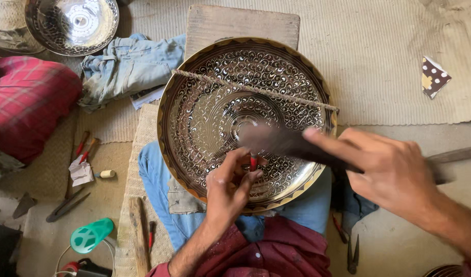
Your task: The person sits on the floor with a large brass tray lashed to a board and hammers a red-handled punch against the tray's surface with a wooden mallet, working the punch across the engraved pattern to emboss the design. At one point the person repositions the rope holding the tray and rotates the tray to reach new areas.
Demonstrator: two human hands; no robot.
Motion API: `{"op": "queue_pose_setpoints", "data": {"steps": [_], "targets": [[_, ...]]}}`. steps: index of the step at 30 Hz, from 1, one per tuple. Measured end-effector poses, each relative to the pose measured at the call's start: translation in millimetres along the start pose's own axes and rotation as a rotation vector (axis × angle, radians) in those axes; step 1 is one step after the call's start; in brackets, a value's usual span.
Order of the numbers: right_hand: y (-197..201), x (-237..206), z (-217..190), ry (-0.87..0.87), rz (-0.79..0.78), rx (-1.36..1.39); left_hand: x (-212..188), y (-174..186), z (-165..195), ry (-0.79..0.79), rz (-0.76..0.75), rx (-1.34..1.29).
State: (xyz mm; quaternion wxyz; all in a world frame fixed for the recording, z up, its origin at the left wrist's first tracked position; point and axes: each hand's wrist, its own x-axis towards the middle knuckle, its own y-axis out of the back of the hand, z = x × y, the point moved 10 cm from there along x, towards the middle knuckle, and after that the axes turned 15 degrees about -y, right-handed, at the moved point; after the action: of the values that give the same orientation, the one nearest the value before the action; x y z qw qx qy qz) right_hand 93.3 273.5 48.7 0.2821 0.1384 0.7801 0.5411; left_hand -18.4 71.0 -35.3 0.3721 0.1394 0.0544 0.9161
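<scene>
Engraving, head view: left hand [230,187] pinches a red-tipped punch [253,161] upright on the brass tray [194,123], near its front rim; right hand [394,172] closed around a blurred hammer [281,142].
Progress: scale pattern appears to cover nearly the whole face.
Room: tray rests on the lap; cord [256,91] crosses its upper half; pliers [352,256] on the floor at right.

We see soft, even daylight; glare glints off the engraved bowl [245,120], and the hammer [292,143] in our right hand [394,172] is motion-blurred.

Floor [389,246]: covered by woven matting [379,61]. Upon it lay folded jeans [127,64], red plaid cushion [30,102], second engraved bowl [74,23], wooden board [235,23], green lamp [92,235], scattered hand tools [66,205].
</scene>
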Motion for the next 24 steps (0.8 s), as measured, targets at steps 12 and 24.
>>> {"op": "queue_pose_setpoints", "data": {"steps": [12, 24], "targets": [[11.7, 13.6, -17.3, 0.022, 0.040, -0.264, 0.6, 16.0, 4.5, 0.049, 0.135, 0.002], [-7.0, 16.8, -18.3, -0.060, -0.149, -0.166, 3.3, 12.9, 15.1, -0.130, 0.112, -0.031]]}}
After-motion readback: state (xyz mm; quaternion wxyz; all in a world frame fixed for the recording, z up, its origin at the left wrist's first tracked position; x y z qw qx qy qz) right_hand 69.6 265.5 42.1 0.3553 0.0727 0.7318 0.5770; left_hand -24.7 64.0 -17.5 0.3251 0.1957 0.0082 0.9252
